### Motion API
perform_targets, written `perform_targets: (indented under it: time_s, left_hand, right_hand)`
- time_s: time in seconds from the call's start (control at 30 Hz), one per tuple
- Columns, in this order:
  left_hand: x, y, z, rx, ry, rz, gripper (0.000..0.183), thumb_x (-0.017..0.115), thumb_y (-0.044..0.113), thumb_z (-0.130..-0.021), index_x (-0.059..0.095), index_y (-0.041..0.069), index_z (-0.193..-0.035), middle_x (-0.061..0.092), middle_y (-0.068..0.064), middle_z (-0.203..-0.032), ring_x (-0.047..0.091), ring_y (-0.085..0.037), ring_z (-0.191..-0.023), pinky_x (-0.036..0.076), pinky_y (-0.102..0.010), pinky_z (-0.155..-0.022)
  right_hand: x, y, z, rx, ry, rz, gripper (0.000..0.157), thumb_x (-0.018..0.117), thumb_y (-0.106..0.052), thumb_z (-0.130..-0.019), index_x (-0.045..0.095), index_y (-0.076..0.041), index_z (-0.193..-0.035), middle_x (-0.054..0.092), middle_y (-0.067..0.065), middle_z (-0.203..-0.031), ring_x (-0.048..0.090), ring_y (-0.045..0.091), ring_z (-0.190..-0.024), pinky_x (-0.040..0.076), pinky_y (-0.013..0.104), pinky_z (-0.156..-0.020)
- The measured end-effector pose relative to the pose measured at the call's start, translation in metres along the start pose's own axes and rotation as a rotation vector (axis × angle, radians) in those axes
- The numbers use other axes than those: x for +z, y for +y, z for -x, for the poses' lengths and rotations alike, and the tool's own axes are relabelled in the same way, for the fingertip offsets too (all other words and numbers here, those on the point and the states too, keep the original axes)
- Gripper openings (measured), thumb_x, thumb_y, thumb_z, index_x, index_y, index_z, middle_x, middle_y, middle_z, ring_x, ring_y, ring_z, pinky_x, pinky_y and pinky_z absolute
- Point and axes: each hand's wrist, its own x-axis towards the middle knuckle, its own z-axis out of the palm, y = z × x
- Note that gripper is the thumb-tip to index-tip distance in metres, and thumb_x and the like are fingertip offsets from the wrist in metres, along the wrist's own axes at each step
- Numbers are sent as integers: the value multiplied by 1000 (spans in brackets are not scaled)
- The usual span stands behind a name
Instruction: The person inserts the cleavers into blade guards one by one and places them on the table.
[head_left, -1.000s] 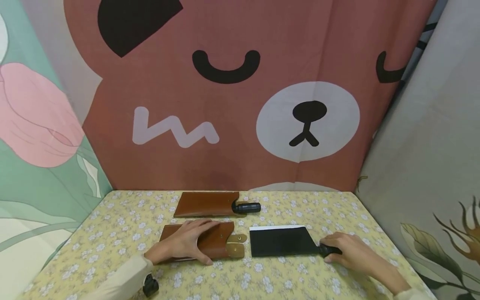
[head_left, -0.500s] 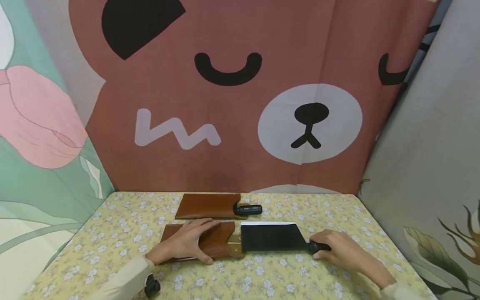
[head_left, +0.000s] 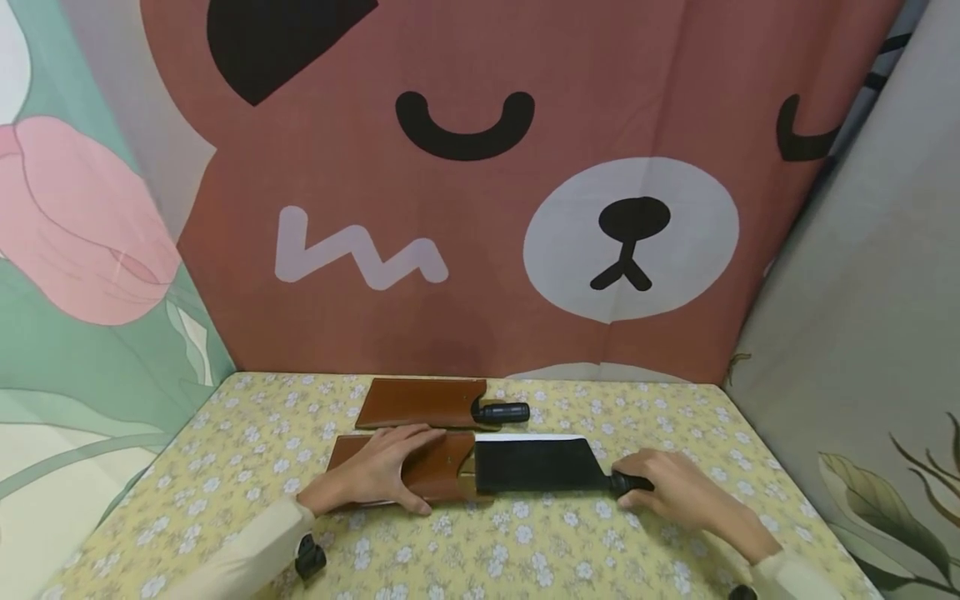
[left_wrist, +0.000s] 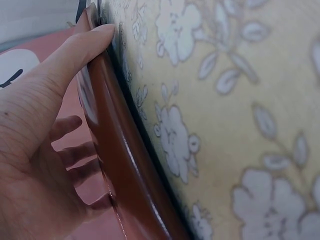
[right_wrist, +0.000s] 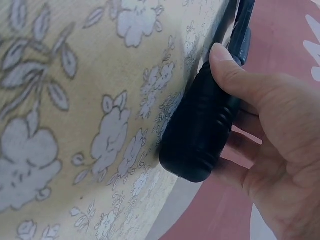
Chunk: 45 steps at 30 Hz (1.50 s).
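Note:
In the head view a brown leather knife sheath (head_left: pixel 438 475) lies flat on the table, its mouth facing right. My left hand (head_left: pixel 382 467) rests spread across it, thumb along the near edge and fingers towards the far edge. The left wrist view shows the thumb on the edge of the sheath (left_wrist: pixel 117 145). My right hand (head_left: pixel 667 483) grips the black handle (right_wrist: pixel 200 125) of a cleaver. The dark, broad blade of the cleaver (head_left: pixel 536 465) has a bright edge on its far side. Its front end meets the sheath's mouth, over the tan straps (head_left: pixel 467 482).
Behind lies a second brown sheath (head_left: pixel 420 402) with a black-handled knife (head_left: pixel 506 412) in it. A yellow flowered cloth (head_left: pixel 570 550) covers the table. A bear-print curtain (head_left: pixel 480 333) hangs along the back, with printed cloths at both sides.
My right hand has slid the cleaver left, from a gap beside the sheath up to its mouth, over the straps. My left hand keeps its place on the sheath.

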Motion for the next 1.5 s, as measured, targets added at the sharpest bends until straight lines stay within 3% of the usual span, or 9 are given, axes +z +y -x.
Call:
perform_targets:
  time_s: [0.33,1.17,1.5]
  left_hand:
    - [-3,-2,0,22,62,-57,113,93,60,-70,43,16,-162,40,-21,-163,40,-47,-148,19,-81,-114]
    - [0,-6,-3,8,35,-16,113,91,60,-73,40,18,-163,37,-22,-164,37,-48,-149,15,-83,-112]
    - [4,-3,-8,43,28,-13,111,92,59,-73,41,19,-163,38,-19,-164,37,-44,-150,21,-78,-112]
  right_hand:
    - [0,-2,-3,-14,4,22,50,78,-44,-91,76,-7,-125,77,9,-117,73,25,-99,61,33,-73]
    - [3,-7,-4,-14,26,27,47,78,-42,-91,77,-8,-123,77,8,-115,73,20,-92,60,30,-70]
    - [5,-9,-12,-10,5,30,48,77,-45,-91,77,-9,-124,77,5,-115,73,20,-95,59,30,-69]
